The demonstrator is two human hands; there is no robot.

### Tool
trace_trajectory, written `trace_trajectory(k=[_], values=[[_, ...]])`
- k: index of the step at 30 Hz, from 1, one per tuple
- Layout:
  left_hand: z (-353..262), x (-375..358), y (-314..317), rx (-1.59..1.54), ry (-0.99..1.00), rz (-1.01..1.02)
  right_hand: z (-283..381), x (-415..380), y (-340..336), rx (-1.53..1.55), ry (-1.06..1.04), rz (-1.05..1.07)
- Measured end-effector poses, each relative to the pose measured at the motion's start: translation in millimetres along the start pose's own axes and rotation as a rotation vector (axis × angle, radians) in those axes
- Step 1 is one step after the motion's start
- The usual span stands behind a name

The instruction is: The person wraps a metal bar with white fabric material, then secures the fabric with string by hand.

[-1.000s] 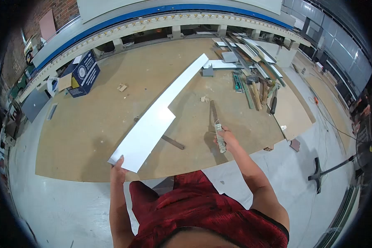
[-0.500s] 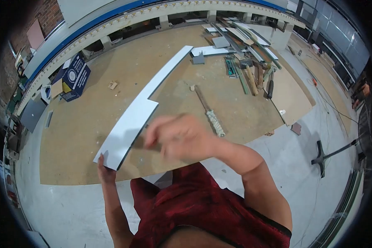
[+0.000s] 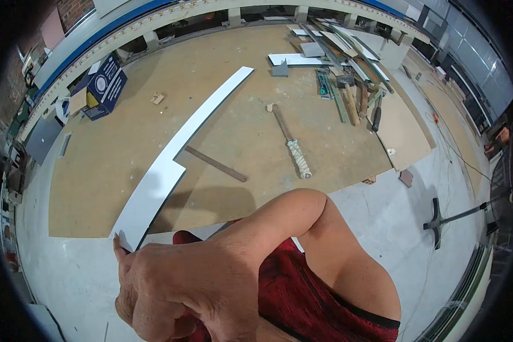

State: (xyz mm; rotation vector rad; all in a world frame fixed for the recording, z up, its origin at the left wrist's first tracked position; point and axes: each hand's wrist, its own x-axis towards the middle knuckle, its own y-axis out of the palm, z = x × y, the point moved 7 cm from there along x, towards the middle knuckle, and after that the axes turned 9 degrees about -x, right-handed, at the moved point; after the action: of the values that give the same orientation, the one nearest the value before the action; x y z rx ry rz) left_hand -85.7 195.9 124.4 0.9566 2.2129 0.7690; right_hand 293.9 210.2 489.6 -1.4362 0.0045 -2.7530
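A long white panel [image 3: 148, 188], stepped along one edge, slants over the brown board [image 3: 222, 48]. My left hand [image 3: 118, 249] grips its near end; the thumb lies on top and the other fingers are hidden. My right hand [image 3: 182, 285] is large in the foreground, close to the camera, and covers most of my left hand. Its fingers are curled, and whatever they hold, if anything, is out of sight. Beside the step of the panel lies a thin brown strip [image 3: 216, 164]. Farther right is a stick with a cord-wrapped handle [image 3: 293, 148].
At the back right, offcuts [image 3: 330, 48] are heaped near a hammer [image 3: 347, 91] and a dark-handled tool [image 3: 376, 117]. A blue box [image 3: 105, 88] stands at the left. A black stand foot [image 3: 436, 222] and a cable [image 3: 459, 151] are on the pale floor at right.
My right hand has come back from beside the panel toward the camera and my left hand. The panel has shifted toward me and left, and the thin brown strip now shows fully.
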Motion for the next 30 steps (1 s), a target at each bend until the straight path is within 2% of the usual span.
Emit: trace_trajectory(k=[4, 8, 10, 12, 14, 16, 17, 18, 19, 20, 22, 23, 25, 28, 30], values=[[-1, 14, -47, -0.03, -0.025, -0.123, -3, 5, 4, -0.085, -0.154, -0.001], [6, 23, -81, -0.05, -0.067, -0.238, -4, 5, 0, -0.035, -0.2, -0.047], [12, 25, -90, -0.065, -0.088, -0.273, -11, -2, -7, -0.132, -0.171, -0.087], [16, 24, -85, -0.106, -0.096, -0.27, -20, -21, -24, -0.348, -0.059, -0.119], [20, 17, -68, -0.164, -0.069, -0.249, -30, -45, -47, -0.781, 0.178, -0.213], [18, 5, -40, -0.199, 0.047, -0.203, -61, -92, -77, -1.073, 0.517, -0.124], [14, 2, -35, -0.214, 0.078, -0.179, -71, -123, -92, -1.218, 0.622, -0.162], [11, 1, -34, -0.225, 0.081, -0.178, -89, -166, -112, -1.372, 0.855, -0.106], [9, 2, -35, -0.238, 0.084, -0.175, -94, -208, -130, -1.616, 0.885, -0.103], [9, 3, -38, -0.252, 0.084, -0.17, -89, -241, -149, -1.634, 1.176, -0.131], [3, 34, -79, -0.296, 0.043, -0.111, -64, -297, -172, -1.974, 1.386, -0.182], [2, 46, -90, -0.315, 0.017, -0.075, -56, -318, -178, -1.983, 1.438, -0.275], [-2, 49, -89, -0.225, 0.068, -0.195, -35, -356, -186, -2.006, 1.55, -0.489], [1, 58, -94, -0.049, 0.025, -0.282, -33, -389, -190, -1.962, 1.653, -0.587], [-7, 49, -81, 0.148, 0.029, -0.4, -33, -397, -191, -1.972, 1.543, -0.625]])
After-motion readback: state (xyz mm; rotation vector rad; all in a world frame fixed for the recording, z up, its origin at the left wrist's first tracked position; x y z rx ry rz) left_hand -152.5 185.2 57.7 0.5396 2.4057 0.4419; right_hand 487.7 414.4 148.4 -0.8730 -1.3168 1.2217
